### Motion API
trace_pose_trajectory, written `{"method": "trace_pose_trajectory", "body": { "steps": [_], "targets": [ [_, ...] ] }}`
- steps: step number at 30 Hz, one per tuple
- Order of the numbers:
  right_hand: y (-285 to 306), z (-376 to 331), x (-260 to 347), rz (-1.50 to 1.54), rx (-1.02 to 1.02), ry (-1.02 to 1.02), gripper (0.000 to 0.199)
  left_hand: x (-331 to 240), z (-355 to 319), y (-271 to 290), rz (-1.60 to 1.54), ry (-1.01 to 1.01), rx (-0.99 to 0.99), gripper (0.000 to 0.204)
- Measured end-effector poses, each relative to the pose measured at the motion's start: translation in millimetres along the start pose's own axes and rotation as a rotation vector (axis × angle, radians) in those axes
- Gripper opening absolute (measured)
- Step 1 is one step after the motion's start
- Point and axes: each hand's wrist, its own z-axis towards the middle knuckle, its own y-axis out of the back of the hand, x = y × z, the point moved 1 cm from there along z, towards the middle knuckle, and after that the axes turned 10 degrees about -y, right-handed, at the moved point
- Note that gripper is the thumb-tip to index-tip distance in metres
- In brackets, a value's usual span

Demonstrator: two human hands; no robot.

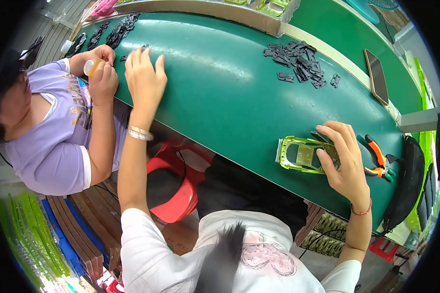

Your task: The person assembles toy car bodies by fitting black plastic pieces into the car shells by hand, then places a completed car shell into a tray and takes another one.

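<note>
loosely parted right fingers (333, 134) on frame (306, 155)

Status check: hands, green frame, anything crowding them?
Left hand open, by small black pieces. Right hand over green frame, right end. Crowding: co-worker's hand near left; orange-handled pliers near right.

My left forearm (133, 171) reaches far forward, and my left hand (145, 75) is turned back-up, its fingers extended and slightly blurred, the thumb apart. My right forearm (359, 229) angles upward; my right hand (346, 158) arches leftward, fingers curved, thumb (326, 160) spread from the forefinger (329, 132).
</note>
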Motion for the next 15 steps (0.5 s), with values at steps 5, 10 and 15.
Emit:
{"method": "trace_pose_trajectory", "body": {
  "steps": [5, 10, 15],
  "targets": [
    [-5, -2, -1, 0.036, 0.004, 0.019, 0.04, 39, 26, -43, 0.228, 0.174, 0.085, 0.062],
    [-5, -4, -9, 0.024, -0.03, 0.025, 0.04, -24, 3, -25, -0.233, 0.022, 0.264, 0.07],
    [-3, -6, -6, 0.051, -0.047, 0.026, 0.042, -118, -21, 49, -0.722, -0.16, 0.285, 0.052]
  ]
}}
